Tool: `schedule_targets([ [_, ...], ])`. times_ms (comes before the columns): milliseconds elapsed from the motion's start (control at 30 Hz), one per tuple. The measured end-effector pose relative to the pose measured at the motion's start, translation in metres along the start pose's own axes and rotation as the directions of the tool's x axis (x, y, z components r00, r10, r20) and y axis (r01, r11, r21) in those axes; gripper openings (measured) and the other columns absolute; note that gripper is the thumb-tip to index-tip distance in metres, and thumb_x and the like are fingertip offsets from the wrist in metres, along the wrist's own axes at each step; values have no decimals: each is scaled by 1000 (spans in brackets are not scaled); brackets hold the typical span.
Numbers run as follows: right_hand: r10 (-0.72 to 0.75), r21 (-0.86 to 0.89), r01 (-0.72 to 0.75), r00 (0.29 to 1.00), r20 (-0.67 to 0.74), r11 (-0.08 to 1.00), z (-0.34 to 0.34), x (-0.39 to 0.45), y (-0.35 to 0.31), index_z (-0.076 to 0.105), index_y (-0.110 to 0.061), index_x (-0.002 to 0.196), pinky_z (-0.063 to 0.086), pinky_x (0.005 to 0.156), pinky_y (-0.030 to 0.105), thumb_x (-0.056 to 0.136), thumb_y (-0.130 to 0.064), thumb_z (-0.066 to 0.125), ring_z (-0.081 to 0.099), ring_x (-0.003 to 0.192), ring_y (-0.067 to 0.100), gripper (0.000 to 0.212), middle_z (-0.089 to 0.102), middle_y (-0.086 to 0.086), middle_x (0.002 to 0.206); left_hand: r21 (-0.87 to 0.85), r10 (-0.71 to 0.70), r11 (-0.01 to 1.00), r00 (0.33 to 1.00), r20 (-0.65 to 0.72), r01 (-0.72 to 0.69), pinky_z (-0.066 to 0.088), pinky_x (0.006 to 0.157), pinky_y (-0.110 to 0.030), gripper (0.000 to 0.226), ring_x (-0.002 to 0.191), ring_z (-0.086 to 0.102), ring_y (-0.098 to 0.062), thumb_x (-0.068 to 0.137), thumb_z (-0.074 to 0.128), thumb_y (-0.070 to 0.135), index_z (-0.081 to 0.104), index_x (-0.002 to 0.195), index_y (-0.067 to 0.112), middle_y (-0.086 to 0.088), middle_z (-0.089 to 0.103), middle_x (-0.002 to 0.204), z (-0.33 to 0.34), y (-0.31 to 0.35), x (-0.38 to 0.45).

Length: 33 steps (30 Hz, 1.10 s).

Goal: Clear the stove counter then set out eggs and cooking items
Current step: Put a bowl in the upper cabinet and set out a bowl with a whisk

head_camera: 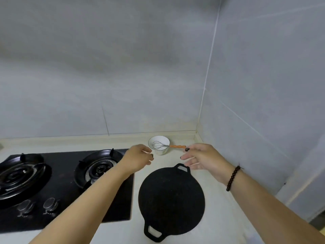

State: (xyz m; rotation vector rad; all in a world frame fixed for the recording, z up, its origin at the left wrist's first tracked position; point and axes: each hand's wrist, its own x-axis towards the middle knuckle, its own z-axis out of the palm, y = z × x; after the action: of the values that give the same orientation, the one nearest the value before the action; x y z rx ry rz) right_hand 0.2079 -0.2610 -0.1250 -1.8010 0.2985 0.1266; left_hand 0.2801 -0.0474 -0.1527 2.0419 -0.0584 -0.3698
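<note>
A whisk (159, 144) is resting in a white bowl (159, 144) on the counter (175, 138), its orange handle reaching the right hand's (204, 158) spread, empty fingers (187, 157); the left hand (139, 158) is hovering loosely curled, empty, beside the bowl.

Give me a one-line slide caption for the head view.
Both hands reach toward the whisk in the bowl, beyond the griddle.
</note>
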Motion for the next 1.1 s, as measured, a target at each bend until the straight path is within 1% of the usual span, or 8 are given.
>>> schedule_targets([
  [167,-228,5,229,970,-88,973,-31,-21,-79,65,-9,106,56,79,31,93,-15,56,69,74,15,17,74,8,97,78,192,979,981,-25,-190,49,73,-28,15,87,72,-20,89,56,10,63,102,12,-5,73,96,-31,76,-11],
  [367,-463,10,481,849,-253,877,-73,-54,-159,68,-7,100,55,76,32,92,-11,58,68,72,16,14,75,8,93,102,399,914,914,-65,-392,52,79,-32,19,88,72,-17,95,47,14,64,103,12,-2,75,94,-53,169,-31],
  [500,-580,-35,614,723,-375,788,-101,-76,-206,67,-8,96,55,74,32,93,-11,56,67,70,16,12,74,9,93,98,525,850,847,-79,-518,53,83,-34,20,85,71,-17,98,47,20,62,106,9,-3,75,94,-61,233,-45],
  [700,-677,-148,723,525,-516,674,-138,-105,-262,66,-8,100,54,62,22,91,-8,56,67,69,15,14,72,8,95,61,658,752,743,-123,-657,50,73,-29,31,78,71,-17,103,39,29,63,104,10,-5,75,88,-63,317,-69],
  [833,-748,-298,751,368,-553,589,-167,-128,-296,65,-18,91,52,72,28,89,-13,56,69,79,16,11,73,3,90,57,729,681,669,-146,-730,52,74,-29,33,80,73,-20,103,38,31,64,104,10,-7,76,88,-55,365,-88],
  [967,-752,-377,780,174,-635,499,-200,-154,-327,62,-25,84,53,75,31,84,-17,58,69,87,17,9,72,1,91,62,795,603,592,-133,-796,52,76,-31,33,83,73,-25,102,38,28,63,106,7,-9,76,86,-40,401,-104],
  [1033,-716,-363,806,104,-691,468,-215,-165,-340,59,-24,93,54,76,31,83,-19,58,67,93,19,11,68,-1,97,66,821,567,556,-128,-821,51,72,-30,30,82,73,-26,100,39,24,63,104,6,-10,76,84,-31,420,-110],
  [1100,-684,-348,824,63,-727,447,-226,-173,-348,51,-20,115,52,68,26,86,-20,58,63,88,14,30,61,-3,99,71,846,529,519,-122,-846,50,69,-29,28,79,74,-26,99,40,24,63,102,7,-9,76,81,-20,437,-118],
])
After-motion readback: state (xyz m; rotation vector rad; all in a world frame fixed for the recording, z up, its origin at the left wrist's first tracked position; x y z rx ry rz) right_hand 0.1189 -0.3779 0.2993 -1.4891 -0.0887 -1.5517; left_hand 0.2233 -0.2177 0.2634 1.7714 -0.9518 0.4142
